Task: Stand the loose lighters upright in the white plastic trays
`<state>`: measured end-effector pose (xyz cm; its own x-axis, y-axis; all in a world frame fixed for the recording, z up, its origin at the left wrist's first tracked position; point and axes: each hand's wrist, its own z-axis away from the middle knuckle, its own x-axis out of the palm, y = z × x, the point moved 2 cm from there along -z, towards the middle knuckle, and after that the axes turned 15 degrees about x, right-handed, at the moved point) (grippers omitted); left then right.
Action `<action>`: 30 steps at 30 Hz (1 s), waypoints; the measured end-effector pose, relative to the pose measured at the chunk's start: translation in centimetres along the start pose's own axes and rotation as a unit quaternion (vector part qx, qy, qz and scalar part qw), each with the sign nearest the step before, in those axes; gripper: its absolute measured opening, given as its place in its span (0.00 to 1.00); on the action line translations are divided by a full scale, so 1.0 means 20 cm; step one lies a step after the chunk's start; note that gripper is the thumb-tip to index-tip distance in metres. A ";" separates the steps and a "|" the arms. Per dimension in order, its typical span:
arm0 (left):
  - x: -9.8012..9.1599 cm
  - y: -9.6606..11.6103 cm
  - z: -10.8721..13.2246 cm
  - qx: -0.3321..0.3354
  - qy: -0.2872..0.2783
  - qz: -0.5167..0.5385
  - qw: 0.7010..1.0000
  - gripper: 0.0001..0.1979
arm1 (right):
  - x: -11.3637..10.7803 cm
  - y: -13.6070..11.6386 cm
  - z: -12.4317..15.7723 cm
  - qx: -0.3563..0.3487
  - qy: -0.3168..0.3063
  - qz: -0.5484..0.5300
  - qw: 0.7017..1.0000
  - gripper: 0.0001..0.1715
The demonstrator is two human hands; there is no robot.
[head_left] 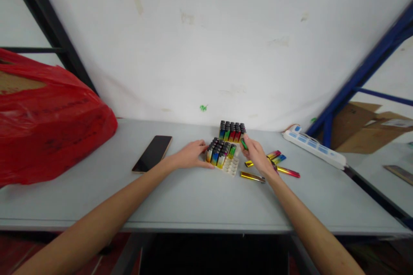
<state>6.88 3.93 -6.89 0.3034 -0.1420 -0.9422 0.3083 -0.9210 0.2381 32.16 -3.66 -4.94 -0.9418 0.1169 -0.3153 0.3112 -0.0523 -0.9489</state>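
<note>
My right hand [254,152] is closed around a green lighter [244,144], just right of a white tray [230,166] with round slots. Several upright lighters [217,154] with black tops fill the tray's left part, and a green one [232,151] stands near its far right side. My left hand [192,154] rests at the tray's left edge, thumb and fingers apart. Behind it, a second block of upright coloured lighters [232,131] stands close to the wall. Loose lighters lie around my right wrist, among them a gold one [252,176] and a red-and-yellow one [288,172].
A black phone [152,154] lies left of my left hand. At the far left bulges a red plastic bag [54,120]. A white power strip [314,149] lies at the right, before a blue metal frame [361,68] and a cardboard box [371,129].
</note>
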 end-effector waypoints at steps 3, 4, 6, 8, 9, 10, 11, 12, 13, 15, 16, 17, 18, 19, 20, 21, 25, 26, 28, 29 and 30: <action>0.00 0.00 0.00 -0.001 -0.001 0.002 1.000 0.36 | -0.01 0.01 0.00 0.037 0.022 -0.040 0.998 0.38; 0.00 0.00 0.00 -0.001 -0.002 0.001 1.000 0.36 | 0.00 0.01 0.00 0.052 0.024 -0.052 0.997 0.37; 0.00 0.00 0.00 -0.003 -0.003 -0.004 1.000 0.37 | 0.01 0.02 -0.01 0.076 0.028 -0.071 0.994 0.34; 0.00 0.00 0.00 -0.006 -0.005 -0.011 1.000 0.37 | 0.02 0.04 -0.01 0.084 0.031 -0.078 0.993 0.31; 0.00 0.00 0.00 -0.006 -0.007 -0.012 1.000 0.37 | 0.02 0.04 -0.01 0.084 0.031 -0.077 0.993 0.30; 0.00 0.00 0.00 -0.006 -0.008 -0.012 1.000 0.37 | 0.02 0.05 -0.01 0.083 0.031 -0.076 0.993 0.29; 0.00 -0.01 0.00 -0.005 -0.009 -0.010 1.000 0.37 | 0.02 0.06 -0.01 0.081 0.031 -0.076 0.993 0.30; 0.00 -0.01 0.00 -0.004 -0.008 -0.008 1.000 0.37 | 0.01 0.06 -0.01 0.080 0.032 -0.075 0.993 0.31; 0.00 -0.01 0.00 -0.004 -0.007 -0.007 1.000 0.36 | 0.01 0.07 -0.01 0.078 0.034 -0.070 0.994 0.32; 0.00 -0.01 0.00 -0.005 -0.006 -0.009 1.000 0.37 | -0.01 0.06 0.00 0.065 0.034 -0.049 0.996 0.35; 0.01 -0.01 0.00 -0.005 -0.005 -0.010 1.000 0.37 | -0.02 0.06 0.00 0.053 0.031 -0.033 0.998 0.35; 0.01 -0.01 0.00 -0.003 -0.004 -0.010 1.000 0.37 | -0.03 0.05 0.01 0.036 0.029 -0.014 0.999 0.36; 0.01 -0.01 0.00 -0.001 -0.001 -0.010 1.000 0.37 | -0.04 0.03 0.02 0.015 0.030 0.009 0.999 0.36; 0.01 -0.01 0.00 0.001 0.001 -0.008 1.000 0.37 | -0.05 0.02 0.03 -0.010 0.033 0.038 0.999 0.34; 0.01 -0.01 0.00 0.003 0.003 -0.007 1.000 0.37 | -0.06 0.00 0.05 -0.038 0.039 0.072 0.996 0.33; 0.01 -0.01 0.01 0.004 0.004 -0.006 1.000 0.37 | -0.07 -0.02 0.06 -0.069 0.045 0.109 0.991 0.31; 0.01 -0.01 0.00 0.000 0.001 -0.003 1.000 0.37 | -0.07 -0.08 0.10 -0.195 0.098 0.210 0.953 0.25; 0.01 -0.01 0.00 -0.001 0.001 -0.002 1.000 0.37 | -0.06 -0.09 0.11 -0.217 0.122 0.226 0.942 0.24; 0.01 -0.01 0.00 -0.004 0.000 -0.004 1.000 0.38 | -0.06 -0.09 0.12 -0.235 0.156 0.253 0.925 0.23; 0.01 -0.01 0.00 -0.004 -0.001 -0.007 1.000 0.37 | -0.05 -0.09 0.12 -0.231 0.160 0.261 0.924 0.22; 0.01 -0.01 0.00 -0.003 -0.002 -0.009 1.000 0.37 | -0.05 -0.08 0.12 -0.220 0.156 0.262 0.927 0.21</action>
<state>6.87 4.06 -7.08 0.2948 -0.1268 -0.9471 0.3194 -0.9211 0.2227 32.29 -6.08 -3.00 -0.5852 0.4738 -0.6581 0.8020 0.2181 -0.5561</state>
